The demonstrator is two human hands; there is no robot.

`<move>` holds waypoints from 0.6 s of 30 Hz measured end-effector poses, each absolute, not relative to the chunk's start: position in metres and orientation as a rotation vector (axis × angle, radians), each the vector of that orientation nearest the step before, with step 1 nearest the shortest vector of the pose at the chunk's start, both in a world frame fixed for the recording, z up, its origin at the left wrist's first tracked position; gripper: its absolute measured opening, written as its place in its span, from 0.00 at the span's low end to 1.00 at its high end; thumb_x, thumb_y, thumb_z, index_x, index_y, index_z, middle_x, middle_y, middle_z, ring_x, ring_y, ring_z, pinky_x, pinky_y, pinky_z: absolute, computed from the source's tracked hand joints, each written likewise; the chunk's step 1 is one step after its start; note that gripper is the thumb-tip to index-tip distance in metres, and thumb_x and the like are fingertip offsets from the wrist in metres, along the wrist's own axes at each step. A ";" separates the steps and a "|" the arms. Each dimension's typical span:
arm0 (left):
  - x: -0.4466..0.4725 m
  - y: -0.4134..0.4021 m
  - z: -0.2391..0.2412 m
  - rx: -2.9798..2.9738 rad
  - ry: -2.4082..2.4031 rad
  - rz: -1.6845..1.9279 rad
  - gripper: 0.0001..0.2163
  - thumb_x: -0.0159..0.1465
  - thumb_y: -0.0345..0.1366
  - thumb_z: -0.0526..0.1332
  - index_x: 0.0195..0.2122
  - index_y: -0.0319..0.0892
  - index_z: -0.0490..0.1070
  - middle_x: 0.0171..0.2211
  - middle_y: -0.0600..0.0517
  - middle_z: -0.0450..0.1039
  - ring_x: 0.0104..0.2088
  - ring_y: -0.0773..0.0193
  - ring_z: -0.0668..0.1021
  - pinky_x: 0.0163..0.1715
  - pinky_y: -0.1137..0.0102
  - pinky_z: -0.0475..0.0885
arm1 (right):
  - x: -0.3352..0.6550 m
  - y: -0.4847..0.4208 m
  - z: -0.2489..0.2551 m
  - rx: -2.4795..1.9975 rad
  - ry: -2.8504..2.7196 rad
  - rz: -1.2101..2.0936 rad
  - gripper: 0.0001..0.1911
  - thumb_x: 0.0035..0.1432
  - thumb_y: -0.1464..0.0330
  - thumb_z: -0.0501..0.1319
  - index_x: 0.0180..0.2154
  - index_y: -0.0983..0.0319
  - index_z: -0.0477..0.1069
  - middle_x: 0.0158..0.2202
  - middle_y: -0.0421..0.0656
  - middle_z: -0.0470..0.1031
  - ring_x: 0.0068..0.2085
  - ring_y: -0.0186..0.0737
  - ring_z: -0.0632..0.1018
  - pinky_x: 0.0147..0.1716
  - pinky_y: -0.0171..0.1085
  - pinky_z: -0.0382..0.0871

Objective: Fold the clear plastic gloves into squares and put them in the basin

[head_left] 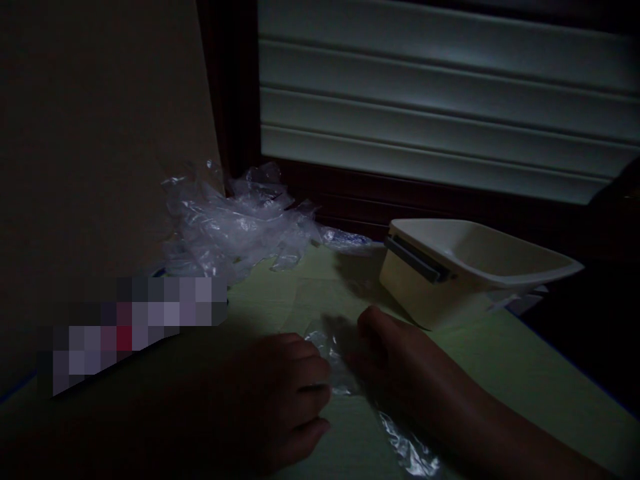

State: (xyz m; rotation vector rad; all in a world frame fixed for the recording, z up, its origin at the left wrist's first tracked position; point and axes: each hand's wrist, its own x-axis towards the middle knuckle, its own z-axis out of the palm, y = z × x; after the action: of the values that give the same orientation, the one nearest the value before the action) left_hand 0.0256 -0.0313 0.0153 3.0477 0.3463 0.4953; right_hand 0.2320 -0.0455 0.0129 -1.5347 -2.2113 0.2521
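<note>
A: Nearest to us, our left hand [280, 393] and right hand [395, 367] sit close together on the green mat [500, 360], both on one clear plastic bag [340, 373].

B: How are our fingers set?

A: The left fingers [310, 390] are curled down, closed on the bag's left edge. The right fingers are bent over its right side, but the light is dim, so we cannot tell how tightly they pinch. The bag's tail trails toward us, under the right forearm, crinkled and flat.

B: So how far along do we judge the work?

A: Only this one bag is in hand, and it looks empty, neither clearly folded nor filled. We judge it mid-handling, early rather than late.

B: And farther off?

A: To the right, past our right hand, a white tub [440, 280] stands on the mat; as far as its inside shows, nothing is in it. Far left, a heap of crumpled plastic bags [225, 227] lies against the wall, well apart from our hands, untouched. That heap looks like what is left.

B: Behind it?

A: A shutter [425, 93], pale and ribbed.
</note>
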 end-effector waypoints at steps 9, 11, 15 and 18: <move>0.027 -0.032 0.017 3.030 0.397 0.493 0.03 0.58 0.31 0.57 0.30 0.37 0.68 0.30 0.48 0.69 0.32 0.60 0.70 0.32 0.65 0.67 | 0.228 -0.051 0.031 -1.275 -2.391 0.428 0.05 0.57 0.74 0.53 0.29 0.62 0.64 0.29 0.41 0.66 0.28 0.32 0.68 0.26 0.31 0.61; 0.027 -0.032 0.016 3.021 0.390 0.520 0.03 0.58 0.31 0.56 0.31 0.38 0.68 0.30 0.48 0.69 0.32 0.60 0.70 0.33 0.65 0.67 | 0.228 -0.053 0.032 -1.244 -2.438 0.491 0.04 0.57 0.73 0.54 0.31 0.63 0.66 0.30 0.41 0.67 0.29 0.33 0.69 0.27 0.31 0.61; 0.026 -0.031 0.013 2.992 0.395 0.562 0.05 0.59 0.31 0.55 0.35 0.38 0.68 0.32 0.47 0.70 0.33 0.60 0.70 0.36 0.64 0.66 | 0.230 -0.054 0.034 -1.315 -2.455 0.464 0.06 0.58 0.73 0.53 0.31 0.64 0.67 0.29 0.43 0.68 0.28 0.33 0.68 0.26 0.32 0.61; 0.025 -0.031 0.012 2.992 0.414 0.528 0.05 0.59 0.31 0.56 0.35 0.38 0.68 0.32 0.48 0.70 0.32 0.60 0.70 0.35 0.65 0.66 | 0.231 -0.052 0.034 -1.382 -2.429 0.489 0.07 0.59 0.72 0.52 0.31 0.64 0.68 0.30 0.43 0.68 0.28 0.33 0.69 0.26 0.33 0.62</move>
State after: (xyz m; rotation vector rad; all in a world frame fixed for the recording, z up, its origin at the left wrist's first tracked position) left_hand 0.0254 -0.0312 0.0124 2.9918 0.4136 0.5279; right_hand 0.2315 -0.0520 0.0338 -1.3818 -2.4290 0.4894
